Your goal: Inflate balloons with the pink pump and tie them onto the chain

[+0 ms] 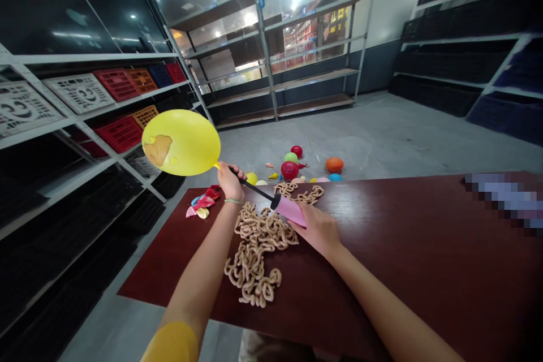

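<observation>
An inflated yellow balloon [184,144] with a brownish patch on its left side is at the upper left. My left hand [231,182] is closed around the balloon's neck and the far end of a black rod. That rod runs into the pink barrel of a hand balloon pump [291,210], which my right hand [320,229] grips. The pump slants above the table, with its rod drawn well out. Beneath it lies a loose heap of beige, twisted strands [263,232]. My left fingers partly hide the joint between balloon and pump.
Uninflated balloons [203,203] lie at the left of the dark red table [390,249]. Several inflated balloons [290,170] rest on the floor beyond it. Shelving with crates [116,85] stands left, and metal racks [267,62] stand behind. A blurred patch [507,201] covers something at right.
</observation>
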Tool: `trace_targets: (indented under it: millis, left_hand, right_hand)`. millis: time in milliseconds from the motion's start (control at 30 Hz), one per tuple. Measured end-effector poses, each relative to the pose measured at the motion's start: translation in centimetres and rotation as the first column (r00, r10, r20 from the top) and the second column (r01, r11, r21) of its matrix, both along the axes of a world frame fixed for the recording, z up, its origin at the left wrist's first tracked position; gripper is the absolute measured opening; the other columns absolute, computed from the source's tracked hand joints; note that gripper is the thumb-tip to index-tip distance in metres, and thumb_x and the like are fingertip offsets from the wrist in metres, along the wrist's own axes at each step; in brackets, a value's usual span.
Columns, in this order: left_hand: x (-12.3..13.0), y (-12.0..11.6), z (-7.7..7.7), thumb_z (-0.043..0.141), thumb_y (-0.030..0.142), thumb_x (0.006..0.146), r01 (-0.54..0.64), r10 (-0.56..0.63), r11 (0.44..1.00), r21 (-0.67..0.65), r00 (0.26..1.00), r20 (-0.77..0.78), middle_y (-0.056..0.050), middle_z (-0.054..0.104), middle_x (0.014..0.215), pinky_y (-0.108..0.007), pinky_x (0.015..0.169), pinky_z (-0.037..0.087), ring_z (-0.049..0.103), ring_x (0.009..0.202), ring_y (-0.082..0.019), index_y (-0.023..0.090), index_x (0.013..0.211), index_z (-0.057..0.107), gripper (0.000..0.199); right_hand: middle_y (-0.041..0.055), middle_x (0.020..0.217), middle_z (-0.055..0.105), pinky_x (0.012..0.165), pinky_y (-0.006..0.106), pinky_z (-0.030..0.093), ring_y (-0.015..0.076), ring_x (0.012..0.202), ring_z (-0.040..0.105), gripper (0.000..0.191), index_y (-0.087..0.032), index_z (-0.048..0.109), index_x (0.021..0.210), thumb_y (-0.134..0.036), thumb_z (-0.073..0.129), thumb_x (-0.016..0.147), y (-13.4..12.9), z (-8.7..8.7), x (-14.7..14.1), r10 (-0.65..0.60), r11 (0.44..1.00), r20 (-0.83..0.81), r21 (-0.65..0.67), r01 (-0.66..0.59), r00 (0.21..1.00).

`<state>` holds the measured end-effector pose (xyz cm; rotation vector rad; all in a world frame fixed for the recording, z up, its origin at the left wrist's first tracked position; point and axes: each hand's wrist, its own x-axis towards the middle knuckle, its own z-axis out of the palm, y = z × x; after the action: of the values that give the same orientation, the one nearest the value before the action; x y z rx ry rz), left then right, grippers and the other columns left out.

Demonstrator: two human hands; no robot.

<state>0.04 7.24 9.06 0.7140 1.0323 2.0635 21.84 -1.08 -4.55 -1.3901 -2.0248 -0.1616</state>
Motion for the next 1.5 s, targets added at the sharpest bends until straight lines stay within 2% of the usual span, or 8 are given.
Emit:
trace_targets:
  millis: [300, 600, 700, 833, 967, 1067, 1300, 1500]
  left_hand:
    - [8.2, -2.9, -5.8, 0.047, 0.054, 0.09, 0.152, -0.151, 0.988, -0.037, 0.988, 0.03, 0.006, 0.043, 0.055, -0.02, 0.04, 0.037, 0.04, 0.037, -0.007, 0.021, 0.075, 0.039, 0.036]
    - [-1.2, -1.1, -0.4, 0.048, 0.047, 0.09, 0.02, -0.019, 1.0, -0.017, 1.0, 0.012, 0.007, 0.042, 0.058, -0.02, 0.04, 0.034, 0.039, 0.039, -0.007, 0.022, 0.077, 0.04, 0.03]
    - [-2.0, -0.6, 0.2, 0.047, 0.049, 0.09, -0.04, 0.04, 0.999, 0.022, 0.999, 0.027, 0.007, 0.04, 0.06, -0.019, 0.04, 0.031, 0.037, 0.039, -0.005, 0.022, 0.078, 0.039, 0.03]
    - [2.1, -0.7, -2.0, 0.046, 0.047, 0.091, -0.027, 0.024, 0.999, 0.033, 0.997, 0.069, 0.007, 0.04, 0.059, -0.019, 0.04, 0.031, 0.036, 0.039, -0.006, 0.023, 0.078, 0.037, 0.028]
    - [7.7, -1.8, -4.6, 0.047, 0.05, 0.091, 0.137, -0.137, 0.991, 0.014, 0.988, 0.064, 0.006, 0.045, 0.059, -0.02, 0.042, 0.038, 0.041, 0.041, -0.007, 0.022, 0.08, 0.04, 0.031]
    - [8.9, -2.5, -5.5, 0.049, 0.054, 0.09, 0.205, -0.206, 0.979, 0.019, 0.977, 0.047, 0.004, 0.05, 0.061, -0.023, 0.046, 0.044, 0.048, 0.044, -0.009, 0.022, 0.08, 0.044, 0.034]
    - [4.9, -2.6, -5.8, 0.046, 0.045, 0.093, 0.08, -0.078, 0.995, -0.06, 0.996, 0.043, -0.001, 0.06, 0.064, -0.026, 0.055, 0.051, 0.061, 0.052, -0.013, 0.018, 0.077, 0.048, 0.031]
    - [0.3, -2.2, -4.2, 0.039, 0.036, 0.095, -0.117, 0.119, 0.993, -0.029, 0.988, 0.095, -0.002, 0.063, 0.068, -0.029, 0.063, 0.054, 0.068, 0.063, -0.016, 0.019, 0.081, 0.043, 0.023]
  right_hand:
    - [0.0058, 0.095, 0.07, 0.068, 0.027, 0.036, 0.0192, 0.081, 0.063, 0.041, -0.021, 0.056, 0.12, -0.043, 0.061, 0.085, -0.4, 0.2, 0.3, -0.095, 0.995, -0.014, 0.029, 0.095, 0.995]
    - [0.0069, 0.1, 0.07, 0.069, 0.028, 0.038, 0.0196, 0.084, 0.064, 0.043, -0.02, 0.054, 0.123, -0.045, 0.059, 0.088, -0.4, 0.4, 0.1, 0.045, 0.999, 0.019, 0.023, -0.045, 0.999]
    - [0.0068, 0.097, 0.07, 0.068, 0.028, 0.037, 0.02, 0.083, 0.064, 0.041, -0.021, 0.056, 0.12, -0.046, 0.058, 0.088, -0.1, 0.2, -0.1, 0.018, 1.0, 0.001, 0.023, -0.018, 1.0]
    - [0.0074, 0.096, 0.07, 0.068, 0.028, 0.036, 0.0206, 0.083, 0.062, 0.042, -0.021, 0.056, 0.121, -0.045, 0.058, 0.087, 0.0, 0.1, -0.1, -0.086, 0.996, 0.018, 0.011, 0.086, 0.996]
    - [0.0086, 0.104, 0.069, 0.069, 0.028, 0.036, 0.0203, 0.086, 0.063, 0.046, -0.02, 0.052, 0.127, -0.044, 0.057, 0.089, -0.1, 0.1, 0.3, -0.139, 0.99, -0.02, 0.002, 0.139, 0.99]
    - [0.0083, 0.108, 0.069, 0.069, 0.027, 0.038, 0.0207, 0.088, 0.064, 0.049, -0.021, 0.05, 0.13, -0.047, 0.057, 0.089, -0.1, 0.3, 0.6, -0.127, 0.992, -0.046, -0.009, 0.127, 0.991]
    - [0.0049, 0.117, 0.068, 0.071, 0.026, 0.043, 0.0191, 0.093, 0.066, 0.056, -0.027, 0.045, 0.138, -0.048, 0.059, 0.088, -0.3, 1.1, 0.0, 0.049, 0.998, 0.018, -0.051, -0.048, 0.999]
    - [0.0075, 0.118, 0.067, 0.071, 0.029, 0.041, 0.0221, 0.091, 0.064, 0.056, -0.028, 0.047, 0.138, -0.053, 0.055, 0.089, -0.2, 1.5, 1.6, 0.028, 0.997, 0.122, -0.075, -0.019, 0.992]
